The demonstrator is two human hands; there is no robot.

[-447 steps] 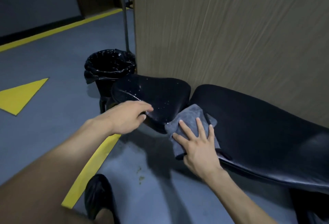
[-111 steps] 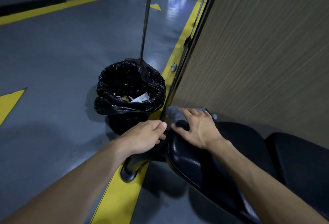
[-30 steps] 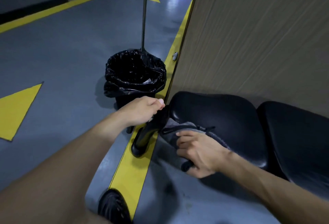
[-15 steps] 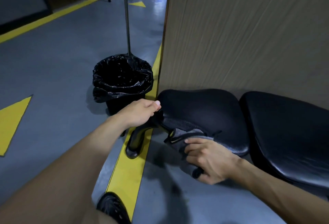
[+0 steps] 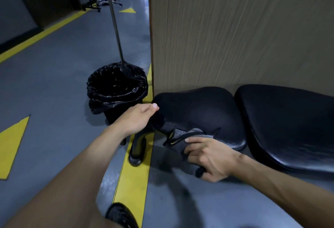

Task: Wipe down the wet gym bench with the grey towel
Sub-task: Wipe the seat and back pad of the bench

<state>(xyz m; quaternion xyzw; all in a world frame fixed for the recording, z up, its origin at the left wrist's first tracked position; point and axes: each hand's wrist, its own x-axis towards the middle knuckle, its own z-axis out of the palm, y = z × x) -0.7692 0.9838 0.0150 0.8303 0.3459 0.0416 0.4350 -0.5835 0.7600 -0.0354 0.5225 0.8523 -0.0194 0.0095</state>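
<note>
— Why is the long black padded vinyl gym bench (image 5: 289, 119) pushed up against the tan wood-grain wall panel (image 5: 235, 28)?

— Probably to keep it clear of the grey floor with its yellow painted lane stripe (image 5: 133, 182). Its smaller black seat pad (image 5: 198, 108) is the surface being worked, at the end nearest the round bin lined with a black plastic bag (image 5: 117, 90).

— And the left hand (image 5: 137, 119) on the pad's far end?

— I'd say it steadies the pad. It sits at the pad's corner, fingers curled over the edge; how firmly they grip, I can't tell.

— Where's the cloth?

— The grey towel with black trim (image 5: 188, 137) is bunched in the right hand (image 5: 211, 159), fingers closed around it, and it lies against the pad's near lower edge, just above the curved black bench leg (image 5: 138, 148). Held that low, it looks meant to catch water along the rim and underside.

— Any left?

— The pad's top looks matte; only its rim gleams, and I can't tell whether that is wetness.
</note>
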